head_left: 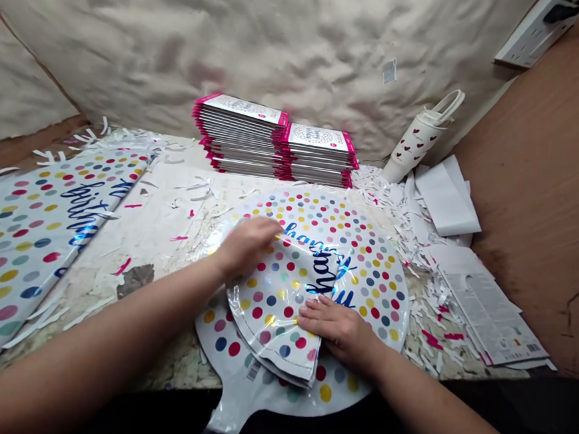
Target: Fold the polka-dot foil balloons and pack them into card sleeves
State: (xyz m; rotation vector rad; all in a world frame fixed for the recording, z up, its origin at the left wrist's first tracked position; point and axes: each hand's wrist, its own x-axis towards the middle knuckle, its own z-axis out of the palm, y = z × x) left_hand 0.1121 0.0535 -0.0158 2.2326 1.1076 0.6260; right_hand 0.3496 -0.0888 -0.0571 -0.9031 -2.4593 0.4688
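Left hand (250, 246) curled at folded balloon's (280, 300) upper edge, blurred; cannot tell whether fingers pinch. Right hand (338, 329) lies flat on it, fingers close together. Spread balloon (378, 271) beneath.

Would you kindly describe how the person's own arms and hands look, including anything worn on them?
The ungloved left hand and ungloved right hand show no rings, though the left is blurred. Both slender forearms are bare, with no sleeve, watch or bracelet in view.
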